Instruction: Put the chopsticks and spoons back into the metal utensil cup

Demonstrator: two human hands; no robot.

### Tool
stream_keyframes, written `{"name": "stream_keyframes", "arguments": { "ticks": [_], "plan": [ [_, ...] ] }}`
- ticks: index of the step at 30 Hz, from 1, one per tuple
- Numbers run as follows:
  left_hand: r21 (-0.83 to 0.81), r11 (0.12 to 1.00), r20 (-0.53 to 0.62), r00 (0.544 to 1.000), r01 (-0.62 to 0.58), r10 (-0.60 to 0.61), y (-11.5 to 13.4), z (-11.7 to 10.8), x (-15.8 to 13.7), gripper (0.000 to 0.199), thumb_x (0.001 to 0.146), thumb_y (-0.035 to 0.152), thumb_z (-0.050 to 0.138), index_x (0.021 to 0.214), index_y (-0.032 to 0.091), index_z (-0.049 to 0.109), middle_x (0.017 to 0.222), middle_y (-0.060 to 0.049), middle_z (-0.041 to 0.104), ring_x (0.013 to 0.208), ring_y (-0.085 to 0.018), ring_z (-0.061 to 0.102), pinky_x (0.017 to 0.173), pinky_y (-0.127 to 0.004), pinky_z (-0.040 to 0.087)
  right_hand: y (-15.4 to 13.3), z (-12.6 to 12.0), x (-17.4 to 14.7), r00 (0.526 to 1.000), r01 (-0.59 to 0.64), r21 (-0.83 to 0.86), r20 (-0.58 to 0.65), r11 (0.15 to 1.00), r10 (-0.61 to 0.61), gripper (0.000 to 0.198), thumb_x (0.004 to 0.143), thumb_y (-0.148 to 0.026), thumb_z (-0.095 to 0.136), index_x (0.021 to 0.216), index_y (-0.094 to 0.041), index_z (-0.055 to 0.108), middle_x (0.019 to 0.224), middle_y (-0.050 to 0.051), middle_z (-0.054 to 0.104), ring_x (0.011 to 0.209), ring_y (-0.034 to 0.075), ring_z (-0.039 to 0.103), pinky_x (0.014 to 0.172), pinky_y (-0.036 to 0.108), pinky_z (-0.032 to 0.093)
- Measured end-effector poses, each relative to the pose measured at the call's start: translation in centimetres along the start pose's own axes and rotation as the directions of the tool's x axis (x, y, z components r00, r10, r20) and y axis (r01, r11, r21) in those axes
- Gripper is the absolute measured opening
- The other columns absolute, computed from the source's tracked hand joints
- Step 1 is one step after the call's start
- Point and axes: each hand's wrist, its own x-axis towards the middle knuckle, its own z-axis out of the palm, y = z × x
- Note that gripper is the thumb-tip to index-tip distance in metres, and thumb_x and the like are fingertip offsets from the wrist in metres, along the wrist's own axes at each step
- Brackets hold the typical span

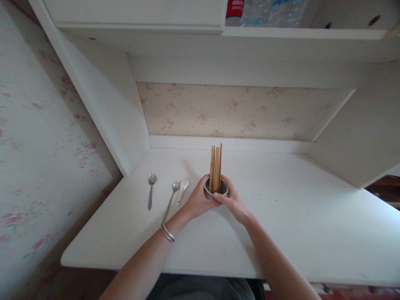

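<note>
Between both hands is a round metal utensil holder (206,192) with several wooden chopsticks (215,168) standing in it. My left hand (198,198) wraps its left side, and my right hand (233,201) wraps its right side with the thumb over the near rim. Left of my left hand lie a white spoon (183,189) and a long-handled metal spoon (175,187), whose handle end meets my wrist in view. Farther left rests a shorter metal spoon (151,187). The holder's base is hidden behind my hands.
The white desk (300,216) has a raised back edge and side panels. Above it hangs a white cupboard (137,16) with an open shelf holding plastic bottles (265,12) and a red-labelled item (235,8). Floral wallpaper (40,166) covers the left wall.
</note>
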Motion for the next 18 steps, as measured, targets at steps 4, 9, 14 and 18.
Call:
{"name": "stream_keyframes", "arguments": {
  "ticks": [4,9,14,18],
  "plan": [
    [0.047,0.999,0.042,0.999,-0.007,0.005,0.0,-0.3,0.0,0.079,0.063,0.022,0.082,0.131,0.017,0.041,0.126,-0.012,0.058,0.114,-0.025,0.058,0.099,-0.04,0.046,0.2,0.2,0.2,0.999,0.03,-0.012,-0.028,0.999,-0.03,0.082,0.063,-0.035,0.085,0.132,-0.026,0.043,0.128,0.009,0.06,0.12,0.028,0.056,0.104,0.044,0.045],
    [0.332,0.943,-0.011,1.0,0.031,-0.029,-0.2,-1.4,-1.0,0.09,0.059,0.028,0.083,0.138,0.019,0.04,0.135,-0.015,0.053,0.124,-0.03,0.051,0.106,-0.044,0.04,2.2,0.4,0.5,0.991,0.1,-0.078,-0.083,0.992,-0.107,0.088,0.06,-0.032,0.087,0.133,-0.025,0.04,0.128,0.009,0.059,0.12,0.028,0.057,0.105,0.047,0.043],
    [0.688,0.702,-0.133,0.983,0.185,-0.128,1.1,-3.6,-2.9,0.065,0.076,0.038,0.068,0.135,0.021,0.046,0.125,-0.012,0.06,0.099,-0.024,0.063,0.086,-0.036,0.048,3.5,0.6,0.6,0.979,0.156,-0.154,-0.109,0.976,-0.173,0.091,0.06,-0.031,0.087,0.137,-0.028,0.038,0.131,0.009,0.057,0.119,0.028,0.057,0.104,0.047,0.044],
    [0.863,0.415,-0.24,0.957,0.288,-0.165,2.5,-7.4,-3.2,0.026,0.089,0.034,0.05,0.108,0.02,0.06,0.106,-0.007,0.069,0.083,-0.019,0.065,0.078,-0.03,0.046,3.8,0.6,0.6,0.98,0.132,-0.16,-0.128,0.978,-0.153,0.094,0.059,-0.032,0.087,0.138,-0.028,0.037,0.13,0.009,0.058,0.119,0.029,0.057,0.102,0.048,0.046]
  ]
}}
